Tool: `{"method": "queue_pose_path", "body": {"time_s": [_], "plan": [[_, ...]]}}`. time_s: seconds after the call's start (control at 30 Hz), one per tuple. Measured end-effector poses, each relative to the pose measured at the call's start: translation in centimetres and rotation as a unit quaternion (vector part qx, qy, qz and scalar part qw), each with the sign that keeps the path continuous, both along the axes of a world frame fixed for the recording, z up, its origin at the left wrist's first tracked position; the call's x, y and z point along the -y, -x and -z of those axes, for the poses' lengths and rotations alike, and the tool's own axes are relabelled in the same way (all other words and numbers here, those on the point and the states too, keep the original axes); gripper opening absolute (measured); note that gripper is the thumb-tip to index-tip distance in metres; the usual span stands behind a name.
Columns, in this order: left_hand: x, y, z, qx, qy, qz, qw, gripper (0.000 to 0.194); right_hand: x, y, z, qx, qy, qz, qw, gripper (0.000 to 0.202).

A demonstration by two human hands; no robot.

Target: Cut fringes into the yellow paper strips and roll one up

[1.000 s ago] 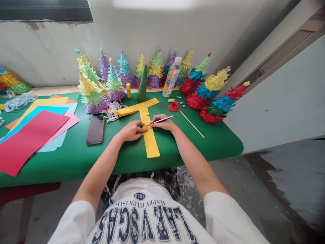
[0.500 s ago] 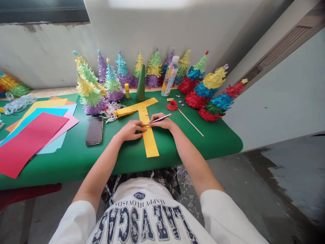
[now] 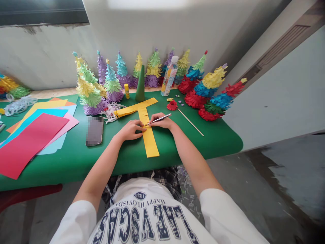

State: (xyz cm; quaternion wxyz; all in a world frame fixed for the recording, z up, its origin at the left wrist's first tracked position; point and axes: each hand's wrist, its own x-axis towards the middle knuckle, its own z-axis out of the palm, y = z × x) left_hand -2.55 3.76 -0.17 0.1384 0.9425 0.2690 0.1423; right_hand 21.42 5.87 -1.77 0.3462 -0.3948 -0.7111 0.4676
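left hand (image 3: 132, 130) kinda loose, fingers parted and resting on a yellow paper strip (image 3: 150, 144), right hand (image 3: 160, 121) wrapped round a slim pen-like tool (image 3: 162, 118), strip sitting right under both hands, one end poking out toward the white shirt (image 3: 134, 188)

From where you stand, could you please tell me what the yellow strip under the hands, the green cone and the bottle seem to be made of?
Yellow strip: probably matte paper, flat, with slits in its far part. Green cone: likely rolled paper or card, smooth and dull. Bottle: apparently clear, shiny plastic, see-through near its base.
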Motion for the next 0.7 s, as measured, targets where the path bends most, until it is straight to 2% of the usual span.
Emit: {"method": "queue_pose_path", "body": {"time_s": [0.7], "plan": [[-0.42,0.11,0.45,0.013,0.014,0.006,1.000,0.028,0.27,-0.88,-0.50,0.011,0.003,0.005,1.000,0.025]]}}
